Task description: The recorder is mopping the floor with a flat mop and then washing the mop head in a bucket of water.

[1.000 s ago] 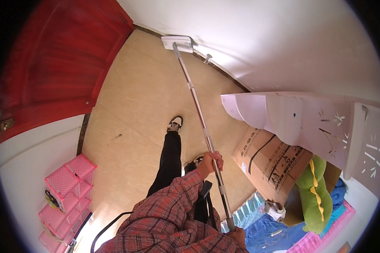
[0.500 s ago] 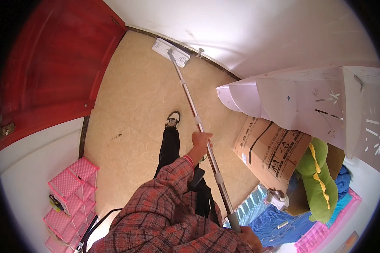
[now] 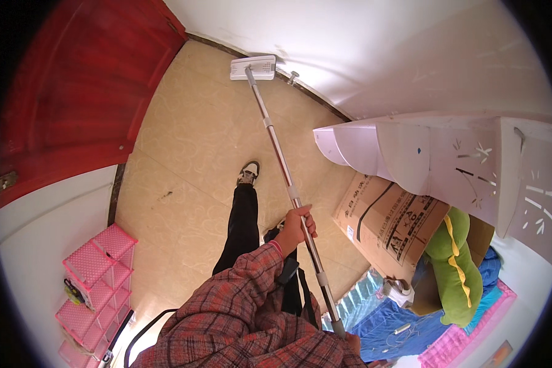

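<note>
My right hand (image 3: 353,343) is mostly hidden at the pole's low end, so I cannot tell its grip. My left hand (image 3: 297,226) is wrapped around the mop pole (image 3: 282,165), arm reaching toward twelve o'clock, where the mop head (image 3: 253,67) lies flat on the floor (image 3: 190,153).

Bare beige floor (image 3: 184,153) is lying open between the red door (image 3: 73,92) and the white wall (image 3: 362,49). On the right, a white shelf (image 3: 448,153), a cardboard box (image 3: 392,221) and a green plush toy (image 3: 457,270) are crowding the passage; a pink rack (image 3: 95,270) is standing at the left wall.
</note>
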### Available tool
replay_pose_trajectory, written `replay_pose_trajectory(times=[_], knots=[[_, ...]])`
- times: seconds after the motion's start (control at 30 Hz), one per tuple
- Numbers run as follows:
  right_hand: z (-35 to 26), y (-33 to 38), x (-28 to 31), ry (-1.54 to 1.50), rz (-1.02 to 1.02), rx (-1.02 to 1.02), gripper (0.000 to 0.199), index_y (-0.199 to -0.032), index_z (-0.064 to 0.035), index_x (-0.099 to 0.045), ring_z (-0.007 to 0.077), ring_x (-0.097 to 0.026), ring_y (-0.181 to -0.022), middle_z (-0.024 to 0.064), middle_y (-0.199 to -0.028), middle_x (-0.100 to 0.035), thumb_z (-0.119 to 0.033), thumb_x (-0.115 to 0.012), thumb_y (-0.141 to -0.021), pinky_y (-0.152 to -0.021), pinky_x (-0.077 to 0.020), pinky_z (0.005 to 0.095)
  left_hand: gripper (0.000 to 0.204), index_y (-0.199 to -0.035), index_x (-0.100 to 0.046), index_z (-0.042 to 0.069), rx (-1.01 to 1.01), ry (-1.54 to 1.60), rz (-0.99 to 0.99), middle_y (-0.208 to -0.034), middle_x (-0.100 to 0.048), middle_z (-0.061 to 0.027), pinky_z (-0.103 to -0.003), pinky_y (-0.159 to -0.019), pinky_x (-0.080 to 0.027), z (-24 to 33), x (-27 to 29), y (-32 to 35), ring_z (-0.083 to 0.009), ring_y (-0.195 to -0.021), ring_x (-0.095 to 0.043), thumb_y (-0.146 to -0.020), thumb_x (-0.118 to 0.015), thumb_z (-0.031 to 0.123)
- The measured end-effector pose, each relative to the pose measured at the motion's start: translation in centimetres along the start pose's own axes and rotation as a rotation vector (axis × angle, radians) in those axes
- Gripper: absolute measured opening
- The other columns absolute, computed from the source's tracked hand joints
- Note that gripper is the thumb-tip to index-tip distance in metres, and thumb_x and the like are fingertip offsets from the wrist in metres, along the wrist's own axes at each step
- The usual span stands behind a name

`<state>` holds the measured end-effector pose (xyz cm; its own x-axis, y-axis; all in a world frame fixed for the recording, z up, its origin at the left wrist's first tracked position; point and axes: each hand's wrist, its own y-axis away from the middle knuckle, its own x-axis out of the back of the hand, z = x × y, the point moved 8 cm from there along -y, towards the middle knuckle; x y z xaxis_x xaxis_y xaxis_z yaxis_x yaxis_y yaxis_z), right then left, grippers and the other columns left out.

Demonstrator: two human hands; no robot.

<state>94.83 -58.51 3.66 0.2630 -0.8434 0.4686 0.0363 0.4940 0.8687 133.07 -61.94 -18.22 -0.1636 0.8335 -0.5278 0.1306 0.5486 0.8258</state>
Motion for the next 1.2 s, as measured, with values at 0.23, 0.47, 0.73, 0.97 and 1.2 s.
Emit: replay_pose_trajectory(times=[0.23,0.47,0.73,0.97,1.2], knots=[[-2.3,0.6,3.6,-0.035,0.43,0.05,0.035,-0.069,-0.0064,-0.055,0.0358,-0.056,-0.059,0.0148,-0.058,-0.056,-0.03,-0.074,-0.052,-0.049,-0.0404,0.0421,0.03,-0.055,-0.039,0.012,-0.072,0.244,-0.589,-0.044,-0.038,-0.0078,-0.046,-0.039,-0.041,0.4,-3.0,1.1,-0.0252,-0.037,-0.042,-0.078,-0.048,0.028],[-9.1,-6.4,1.2,-0.204,0.304,0.18,0.028,-0.066,-0.0062,-0.05,0.0362,-0.055,-0.057,0.0148,-0.058,-0.054,-0.02,-0.071,-0.053,-0.051,-0.0422,0.0434,0.024,-0.053,-0.038,0.012,-0.209,0.174,-0.518,-0.044,-0.036,-0.0079,-0.045,-0.038,-0.041,8.4,-2.0,0.4,-0.0258,-0.037,-0.04,-0.072,-0.048,0.024],[-15.2,-9.5,1.2,-0.242,0.563,0.245,0.025,-0.063,-0.0054,-0.048,0.034,-0.052,-0.056,0.0134,-0.056,-0.051,-0.015,-0.069,-0.053,-0.051,-0.0382,0.0428,0.02,-0.055,-0.041,0.011,-0.248,0.061,-0.466,-0.046,-0.042,-0.0107,-0.049,-0.041,-0.04,15.3,-0.1,-3.7,-0.0309,-0.041,-0.044,-0.067,-0.05,0.024],[-11.9,-6.6,0.0,-0.228,0.49,0.115,0.02,-0.066,-0.0057,-0.046,0.0335,-0.051,-0.064,0.0129,-0.064,-0.05,-0.007,-0.063,-0.056,-0.055,-0.0383,0.0449,0.018,-0.064,-0.046,0.007,-0.185,-0.066,0.111,-0.048,-0.042,-0.0108,-0.048,-0.044,-0.042,9.3,4.1,-6.0,-0.0274,-0.042,-0.047,-0.066,-0.054,0.023],[-9.1,-5.2,0.2,0.002,0.576,0.037,0.021,-0.067,-0.0052,-0.047,0.0347,-0.052,-0.064,0.013,-0.065,-0.052,-0.009,-0.063,-0.055,-0.056,-0.0398,0.0456,0.015,-0.07,-0.045,0.003,-0.571,-0.359,0.648,-0.048,-0.042,-0.0107,-0.043,-0.033,-0.037,8.5,5.7,-4.6,-0.0265,-0.034,-0.043,-0.067,-0.057,0.011]])
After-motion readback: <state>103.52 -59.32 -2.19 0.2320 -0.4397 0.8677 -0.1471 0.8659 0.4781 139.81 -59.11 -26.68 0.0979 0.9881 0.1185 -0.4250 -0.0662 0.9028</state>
